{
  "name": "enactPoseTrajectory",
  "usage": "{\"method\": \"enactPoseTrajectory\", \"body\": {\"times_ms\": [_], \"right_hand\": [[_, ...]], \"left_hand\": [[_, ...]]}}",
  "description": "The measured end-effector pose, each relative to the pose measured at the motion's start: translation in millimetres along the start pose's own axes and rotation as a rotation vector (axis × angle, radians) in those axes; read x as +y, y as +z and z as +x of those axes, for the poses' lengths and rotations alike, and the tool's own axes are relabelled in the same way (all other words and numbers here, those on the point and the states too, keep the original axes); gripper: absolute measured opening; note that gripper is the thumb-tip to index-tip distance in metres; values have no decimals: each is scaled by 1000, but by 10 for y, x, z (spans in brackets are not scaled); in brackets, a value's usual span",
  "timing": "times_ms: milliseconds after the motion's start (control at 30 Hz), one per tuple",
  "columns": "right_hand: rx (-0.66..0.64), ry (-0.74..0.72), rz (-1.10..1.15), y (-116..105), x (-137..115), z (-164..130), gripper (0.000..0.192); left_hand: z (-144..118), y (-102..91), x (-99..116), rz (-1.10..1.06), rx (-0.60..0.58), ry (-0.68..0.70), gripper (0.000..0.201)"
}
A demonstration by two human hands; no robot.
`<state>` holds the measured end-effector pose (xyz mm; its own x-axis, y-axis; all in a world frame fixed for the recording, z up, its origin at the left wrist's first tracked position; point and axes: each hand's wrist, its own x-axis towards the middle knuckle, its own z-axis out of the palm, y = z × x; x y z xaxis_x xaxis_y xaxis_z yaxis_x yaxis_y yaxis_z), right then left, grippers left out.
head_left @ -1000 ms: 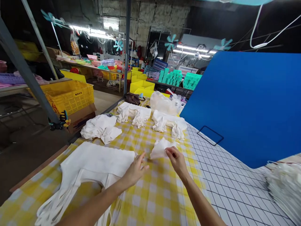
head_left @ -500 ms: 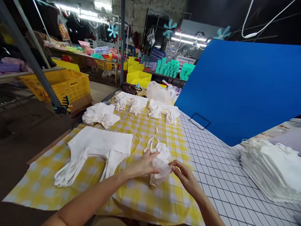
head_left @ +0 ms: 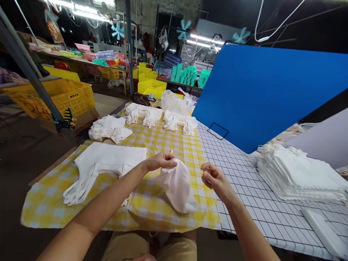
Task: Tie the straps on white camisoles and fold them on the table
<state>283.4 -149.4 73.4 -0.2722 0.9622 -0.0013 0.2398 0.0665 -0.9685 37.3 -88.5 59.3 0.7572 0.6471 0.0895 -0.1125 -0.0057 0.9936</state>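
Observation:
My left hand (head_left: 164,162) grips the upper edge of a soft white strappy garment (head_left: 179,186), thumb on top. The garment hangs down in loose folds over the yellow checked cloth; most of its straps are out of sight. To the right and apart from it, my right hand (head_left: 213,177) hovers with curled fingers, and nothing shows in them. Left of the held piece, white strappy garments (head_left: 108,154) lie spread flat, partly behind my left forearm.
Further back on the checked cloth (head_left: 49,195) are a crumpled white pile (head_left: 110,127) and folded white bundles (head_left: 144,114). A tall garment stack (head_left: 296,174) stands on the gridded cloth (head_left: 239,192) at right. A large blue panel (head_left: 261,94) leans behind.
My left hand has lifted the garment's top edge, so the bunched piece now hangs opened out. My right hand has come off the fabric. The view has shifted slightly.

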Motion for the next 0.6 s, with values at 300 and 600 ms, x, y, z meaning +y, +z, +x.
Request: {"method": "enactPoseTrajectory", "body": {"times_ms": [300,600], "right_hand": [[-303,-69,68,349,-150,96,41],[-282,93,60,-187,-142,-37,26]], "left_hand": [[139,186,558,343,-194,-3,36],[-127,-193,749,89,118,21,32]]}}
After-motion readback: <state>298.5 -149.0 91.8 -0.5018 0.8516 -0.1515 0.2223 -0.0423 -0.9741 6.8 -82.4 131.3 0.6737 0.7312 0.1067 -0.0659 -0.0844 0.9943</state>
